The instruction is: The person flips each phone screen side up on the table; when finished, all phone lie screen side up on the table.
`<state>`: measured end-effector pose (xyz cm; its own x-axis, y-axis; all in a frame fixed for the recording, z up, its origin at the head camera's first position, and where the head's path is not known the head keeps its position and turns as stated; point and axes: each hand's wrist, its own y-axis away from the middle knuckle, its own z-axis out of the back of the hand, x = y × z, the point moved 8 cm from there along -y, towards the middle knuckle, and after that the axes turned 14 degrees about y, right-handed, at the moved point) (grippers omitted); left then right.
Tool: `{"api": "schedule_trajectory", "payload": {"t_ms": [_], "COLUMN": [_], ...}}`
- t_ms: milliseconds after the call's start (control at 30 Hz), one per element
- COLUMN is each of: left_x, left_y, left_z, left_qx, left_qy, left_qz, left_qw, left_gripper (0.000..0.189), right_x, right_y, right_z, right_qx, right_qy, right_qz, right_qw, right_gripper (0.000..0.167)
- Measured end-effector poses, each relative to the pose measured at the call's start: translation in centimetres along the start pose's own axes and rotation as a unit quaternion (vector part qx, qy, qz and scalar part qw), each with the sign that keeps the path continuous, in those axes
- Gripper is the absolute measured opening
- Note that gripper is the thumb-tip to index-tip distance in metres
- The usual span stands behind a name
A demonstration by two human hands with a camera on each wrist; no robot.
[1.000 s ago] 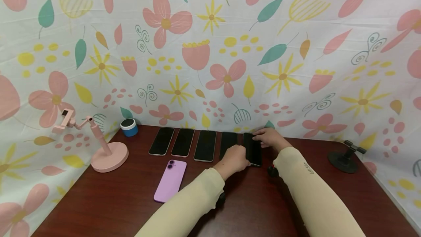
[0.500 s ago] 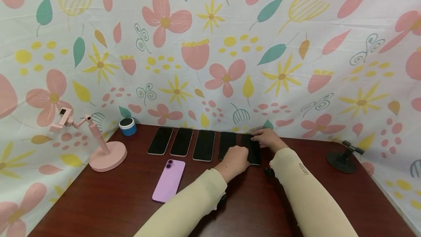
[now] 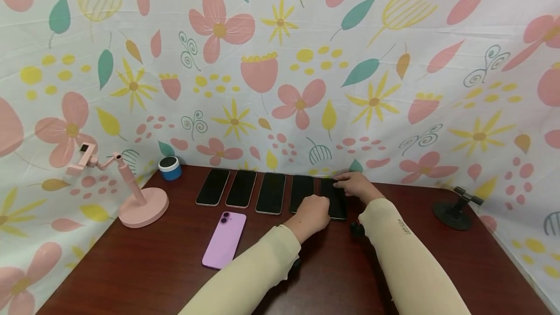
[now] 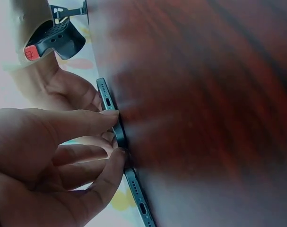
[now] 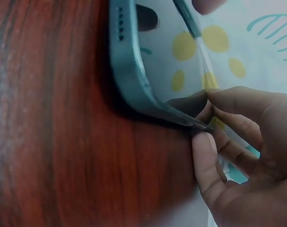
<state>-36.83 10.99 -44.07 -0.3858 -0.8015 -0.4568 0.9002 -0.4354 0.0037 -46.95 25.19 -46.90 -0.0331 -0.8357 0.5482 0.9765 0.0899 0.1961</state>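
Note:
A black-screened phone [image 3: 334, 203] lies face up at the right end of a row on the dark wooden table. My left hand [image 3: 311, 215] is at its near end. In the left wrist view, the thumb and a finger of that hand pinch the phone's near left corner, close beside the neighbouring phone [image 4: 139, 201]. At the far right corner, my right hand [image 3: 356, 186] holds the phone between thumb and fingertips. The right wrist view shows that thumb [image 5: 205, 149] on the phone's side and a fingertip at its far edge.
To the left in the row lie several more phones, among them a dark one [image 3: 271, 193]. A purple phone [image 3: 224, 240] lies back up in front. A pink stand [image 3: 143, 208], a blue jar [image 3: 170, 169] and a black stand [image 3: 455, 213] are nearby. Patterned cloth [image 3: 280, 72] borders the table's back.
My left hand has shifted slightly to the right along the phone's near end. The right hand stays at the far corner, and the phones lie nearly as before.

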Motion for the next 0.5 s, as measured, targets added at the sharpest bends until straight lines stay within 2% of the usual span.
{"api": "schedule_trajectory", "payload": {"t_ms": [200,300,400,500], "left_x": [0.5,1.0,1.2,1.1], "left_y": [0.1,0.3,0.6,1.2], "left_z": [-0.1,0.1,0.8,2.0], "left_qx": [0.012,0.009,0.007,0.013], "left_qy": [0.050,0.086,0.126,0.143], "left_qz": [0.017,0.035,0.042,0.025], "left_qw": [0.9986,0.9957,0.9912,0.9893], "left_gripper": [0.011,0.031,0.049,0.051], "right_x": [-0.5,-0.5,-0.5,-0.3], "right_y": [0.1,0.1,0.2,0.4], "right_z": [-0.4,-0.5,-0.5,-0.1], "right_qx": [0.002,0.000,0.002,0.012], "right_qy": [-0.007,-0.003,0.000,0.003], "right_qz": [-0.006,-0.005,-0.002,0.002], "right_qw": [1.0000,1.0000,1.0000,0.9999], "right_gripper": [0.047,0.047,0.049,0.052]}}
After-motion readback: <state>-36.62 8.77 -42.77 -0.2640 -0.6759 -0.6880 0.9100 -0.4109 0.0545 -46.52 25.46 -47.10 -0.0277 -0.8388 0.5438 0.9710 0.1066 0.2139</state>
